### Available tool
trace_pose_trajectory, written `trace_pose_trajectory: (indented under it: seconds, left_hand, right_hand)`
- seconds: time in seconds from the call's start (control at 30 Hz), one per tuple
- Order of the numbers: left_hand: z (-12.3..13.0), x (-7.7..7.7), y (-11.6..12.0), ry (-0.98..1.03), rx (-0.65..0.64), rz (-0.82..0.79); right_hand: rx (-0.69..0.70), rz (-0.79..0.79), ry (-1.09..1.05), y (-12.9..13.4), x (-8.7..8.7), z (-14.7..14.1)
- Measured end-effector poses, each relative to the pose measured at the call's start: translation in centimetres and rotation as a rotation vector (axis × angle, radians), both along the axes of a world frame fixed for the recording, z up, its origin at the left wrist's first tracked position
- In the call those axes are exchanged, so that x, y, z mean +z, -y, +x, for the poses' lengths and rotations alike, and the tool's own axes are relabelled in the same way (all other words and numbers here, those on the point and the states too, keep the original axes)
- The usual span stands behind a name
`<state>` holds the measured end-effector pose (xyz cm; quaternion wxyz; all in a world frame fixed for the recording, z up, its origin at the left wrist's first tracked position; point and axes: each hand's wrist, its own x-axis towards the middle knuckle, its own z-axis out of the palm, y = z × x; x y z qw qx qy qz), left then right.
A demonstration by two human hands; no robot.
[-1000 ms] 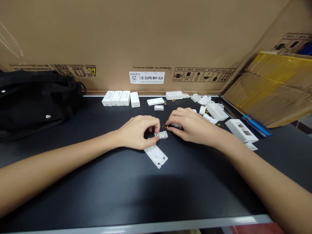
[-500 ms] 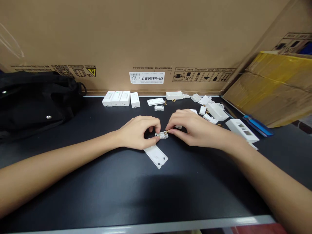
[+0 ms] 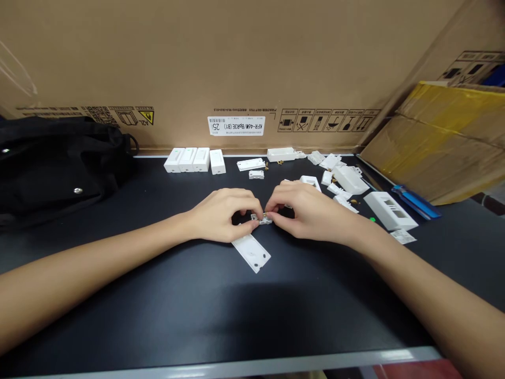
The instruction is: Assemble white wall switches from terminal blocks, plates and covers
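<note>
My left hand point(image 3: 226, 215) pinches the left end of a small white plastic holder point(image 3: 265, 220) between thumb and fingertips. Thumb and forefinger of my right hand point(image 3: 302, 210) are closed on a small brass piece point(image 3: 266, 214) at the holder's right end; the fingertips partly cover it, and its exact shape is too small to make out. Below my left hand a flat white cover plate point(image 3: 253, 253) lies at a slant on the black table, with two dark holes at its near end. Its far end is hidden under my left hand.
Several white switch-like boxes point(image 3: 188, 159) line the back left. White plastic parts and brass bits lie behind and right, including a white frame point(image 3: 390, 210) beside a blue-handled tool point(image 3: 416, 201). A black bag point(image 3: 59, 163) lies left; cardboard boxes point(image 3: 437, 142) stand behind and right.
My right hand has moved slightly left, bringing the brass piece in over the holder. My left hand stays on the holder. More parts show behind my right hand.
</note>
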<state>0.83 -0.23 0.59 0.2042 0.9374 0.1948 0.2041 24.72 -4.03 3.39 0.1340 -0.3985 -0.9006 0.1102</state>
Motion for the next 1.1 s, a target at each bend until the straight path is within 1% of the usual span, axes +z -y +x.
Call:
trace_pose_trajectory:
  seconds: [0.13,0.3,0.43,0.57,0.7,0.87,1.0,1.1]
  left_hand:
    - [0.1,0.0,0.1,-0.006,0.004,0.015]
    - [0.0,-0.1,0.1,0.002,0.004,0.034]
    - [0.0,-0.3,0.1,0.013,0.003,0.049]
    - [0.0,-0.3,0.1,0.013,0.002,0.060]
    - [0.1,-0.3,0.1,0.021,-0.015,0.054]
    - [0.1,-0.3,0.1,0.024,-0.008,0.052]
    - [0.1,-0.3,0.1,0.018,-0.006,0.047]
    - [0.1,-0.3,0.1,0.023,-0.005,0.055]
  right_hand:
    - [-0.016,-0.007,-0.012,0.1,0.0,0.0]
    - [-0.003,0.000,-0.003,0.1,0.0,0.2]
    - [0.064,0.025,0.005,0.0,0.1,0.5]
    - [0.117,0.074,-0.032,0.1,0.4,0.8]
    - [0.138,0.054,0.005,0.3,0.9,1.0]
    - [0.127,0.158,-0.068,0.7,1.6,0.9]
    - [0.152,0.124,0.010,0.7,1.4,1.0]
    - [0.128,0.187,-0.031,0.6,1.2,0.9]
